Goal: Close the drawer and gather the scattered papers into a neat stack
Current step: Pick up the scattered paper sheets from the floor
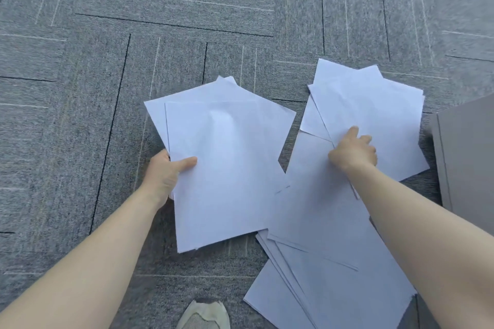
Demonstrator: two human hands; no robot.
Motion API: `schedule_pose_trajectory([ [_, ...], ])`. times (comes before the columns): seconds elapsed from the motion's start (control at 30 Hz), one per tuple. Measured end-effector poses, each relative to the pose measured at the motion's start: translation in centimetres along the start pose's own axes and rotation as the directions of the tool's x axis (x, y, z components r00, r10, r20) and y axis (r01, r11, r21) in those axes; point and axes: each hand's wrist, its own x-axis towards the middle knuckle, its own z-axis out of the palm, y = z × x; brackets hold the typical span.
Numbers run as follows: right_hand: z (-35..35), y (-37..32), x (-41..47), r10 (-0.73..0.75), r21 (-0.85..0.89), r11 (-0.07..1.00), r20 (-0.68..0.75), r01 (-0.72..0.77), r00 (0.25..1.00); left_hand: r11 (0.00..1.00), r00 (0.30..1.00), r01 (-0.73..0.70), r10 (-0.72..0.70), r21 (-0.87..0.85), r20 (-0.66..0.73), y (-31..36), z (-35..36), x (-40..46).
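Grey cabinet (466, 157) beside scattered papers (320, 222), shoe (204, 314)

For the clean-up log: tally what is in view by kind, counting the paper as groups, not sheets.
Paper groups: 3 (bundle in left hand, fanned sheets under right hand, loose spread nearest the person)
Hands: 2 (left hand, right hand)
Shoes: 1 (shoe)
Grey cabinets: 1 (cabinet)
Total: 7
Single sheets overlap too much to count.

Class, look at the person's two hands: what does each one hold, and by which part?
The left hand grips a bundle of white sheets by its left edge. The right hand pinches a loose sheet near its lower left edge.
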Motion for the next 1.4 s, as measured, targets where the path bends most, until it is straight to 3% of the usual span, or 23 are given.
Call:
schedule_pose_trajectory([
  [0.2, 0.1, 1.2, 0.2, -0.154, -0.195, 0.972, -0.121, 0.129, 0.981, 0.987, 0.996, -0.037, 0.049, 0.158, -0.07, -0.3, 0.8, 1.1],
  [0.33, 0.2, 1.1, -0.1, -0.267, -0.209, 0.949, -0.133, 0.236, 0.954, 0.989, 0.996, -0.054, 0.064, 0.139, -0.068, 0.2, 1.7, 1.3],
  [0.6, -1.1, -0.8, 1.1, -0.187, -0.254, 0.952, -0.047, 0.169, 0.981, 0.991, 0.997, -0.058, 0.064, 0.118, -0.048, 0.3, 2.1, 1.4],
  [0.83, -0.2, 1.5, 1.3, -0.35, -0.278, 0.917, -0.222, 0.284, 0.91, 0.996, 0.998, -0.046, 0.05, 0.081, -0.046, 0.2, 2.5, 1.5],
  [0.9, -0.1, 1.7, 1.0, -0.389, -0.297, 0.898, -0.187, 0.326, 0.902, 0.997, 0.998, -0.041, 0.045, 0.07, -0.048, 0.2, 2.5, 1.6],
  [1.03, -0.4, 1.2, 0.7, -0.333, -0.26, 0.915, -0.052, 0.309, 0.941, 0.998, 0.999, -0.037, 0.04, 0.056, -0.037, 0.0, 2.3, 1.7],
  [1.13, -1.1, 0.5, 1.2, -0.313, -0.324, 0.9, -0.015, 0.292, 0.95, 0.998, 0.999, -0.032, 0.034, 0.063, -0.029, 0.1, 2.3, 1.7],
  [1.3, -1.0, 0.8, 1.5, -0.405, -0.42, 0.847, -0.116, 0.325, 0.907, 0.998, 0.999, -0.024, 0.026, 0.056, -0.033, 0.0, 2.3, 1.8],
  [1.4, -1.7, 1.5, 1.9, -0.43, -0.338, 0.875, -0.209, 0.347, 0.879, 0.999, 0.999, -0.026, 0.027, 0.041, -0.025, 0.0, 2.4, 1.7],
])
